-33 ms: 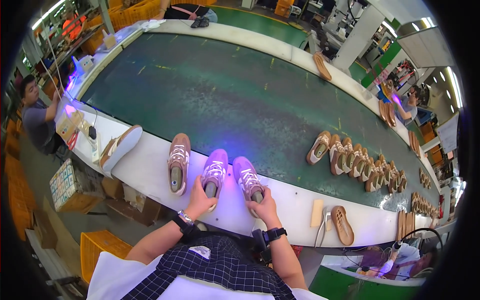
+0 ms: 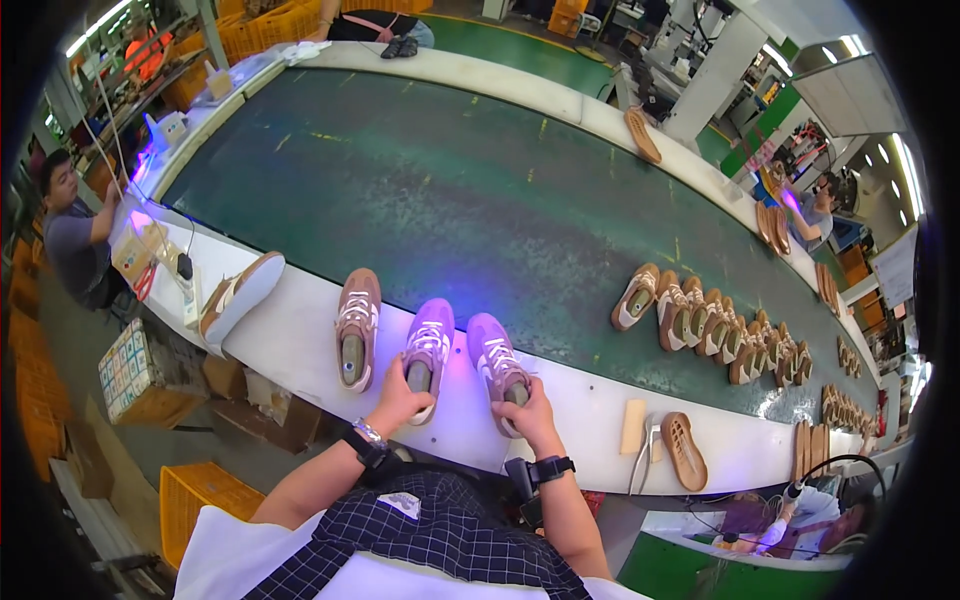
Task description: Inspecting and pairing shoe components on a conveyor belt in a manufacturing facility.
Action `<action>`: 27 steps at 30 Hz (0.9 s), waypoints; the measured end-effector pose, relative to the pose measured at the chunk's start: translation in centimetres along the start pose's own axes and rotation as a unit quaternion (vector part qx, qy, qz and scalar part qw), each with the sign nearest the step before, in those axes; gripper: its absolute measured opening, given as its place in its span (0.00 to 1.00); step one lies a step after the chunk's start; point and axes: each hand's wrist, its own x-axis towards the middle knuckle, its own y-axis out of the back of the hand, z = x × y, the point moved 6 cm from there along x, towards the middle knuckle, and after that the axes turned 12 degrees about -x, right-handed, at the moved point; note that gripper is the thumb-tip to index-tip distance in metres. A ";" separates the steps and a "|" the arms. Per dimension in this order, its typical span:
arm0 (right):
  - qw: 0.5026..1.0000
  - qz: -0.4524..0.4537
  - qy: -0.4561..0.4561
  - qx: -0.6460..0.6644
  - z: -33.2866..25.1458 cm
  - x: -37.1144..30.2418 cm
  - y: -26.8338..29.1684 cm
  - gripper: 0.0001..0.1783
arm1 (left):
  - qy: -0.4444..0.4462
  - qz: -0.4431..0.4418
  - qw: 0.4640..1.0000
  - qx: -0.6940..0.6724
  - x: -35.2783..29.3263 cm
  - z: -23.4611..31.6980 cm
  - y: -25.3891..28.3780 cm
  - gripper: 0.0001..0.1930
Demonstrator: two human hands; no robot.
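Observation:
My left hand is closed round the heel of a laced sneaker that looks purple under violet light. With my right hand I grip the heel of a matching sneaker just to its right. Both shoes point away from me over the white ledge, and a grey form fills each opening. Beside the left one stands a brown sneaker with white laces, not touched by either hand. Farther left, another sneaker lies on its side, its pale sole showing.
A green conveyor belt runs beyond the white ledge. Rows of brown sneakers stand on it at right. Pincers and a tan sole lie right of me. A yellow crate is at lower left; a co-worker sits beyond.

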 end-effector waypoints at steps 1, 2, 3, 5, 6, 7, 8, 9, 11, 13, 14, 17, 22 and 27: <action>0.977 -0.053 -0.024 0.204 1.1 -0.2 -0.9 0.43 | 0.113 -0.014 0.979 -0.169 0.3 -1.2 0.1 0.45; 0.910 -0.099 -0.050 0.401 1.1 -0.6 -1.2 0.41 | 0.218 -0.077 0.906 -0.355 0.0 -0.2 -0.2 0.46; 0.866 -0.128 -0.034 0.483 0.8 -1.8 -0.7 0.40 | 0.216 -0.083 0.906 -0.356 -0.7 1.1 0.3 0.46; 0.814 -0.142 -0.025 0.562 -0.1 -4.3 -0.4 0.42 | 0.237 -0.118 0.852 -0.452 -2.9 3.1 0.8 0.46; 0.815 -0.140 -0.025 0.562 -0.6 -5.3 0.0 0.42 | 0.227 -0.142 0.834 -0.483 -3.5 3.8 0.9 0.47; 0.792 -0.154 -0.016 0.591 -1.2 -6.3 0.4 0.43 | 0.227 -0.145 0.833 -0.484 -3.8 4.5 1.1 0.47; 0.767 -0.167 -0.007 0.619 -1.7 -7.0 0.7 0.44 | 0.222 -0.181 0.821 -0.493 -4.2 5.5 0.8 0.47; 0.769 -0.164 -0.006 0.619 -1.6 -7.5 0.9 0.44 | 0.217 -0.217 0.809 -0.502 -4.6 6.5 0.5 0.48; 0.761 -0.191 0.008 0.620 -1.7 -8.2 1.1 0.45 | 0.227 -0.227 0.804 -0.501 -5.0 7.6 -0.2 0.49; 0.770 -0.186 0.004 0.610 -1.5 -8.3 1.3 0.46 | 0.216 -0.230 0.811 -0.492 -5.0 8.2 -0.7 0.50; 0.775 -0.180 0.013 0.606 -1.6 -8.4 1.6 0.47 | 0.217 -0.240 0.807 -0.494 -4.9 7.7 -0.9 0.50; 0.786 -0.173 0.016 0.594 -1.7 -8.6 2.9 0.48 | 0.212 -0.269 0.811 -0.475 -4.3 8.1 -1.0 0.50; 0.861 -0.102 0.058 0.495 -3.0 -9.3 6.2 0.51 | 0.149 -0.265 0.793 -0.527 -3.1 11.3 -1.1 0.48; 0.828 0.085 0.159 0.531 -5.4 -6.4 6.7 0.54 | 0.110 -0.232 0.797 -0.546 -1.5 9.6 -4.0 0.42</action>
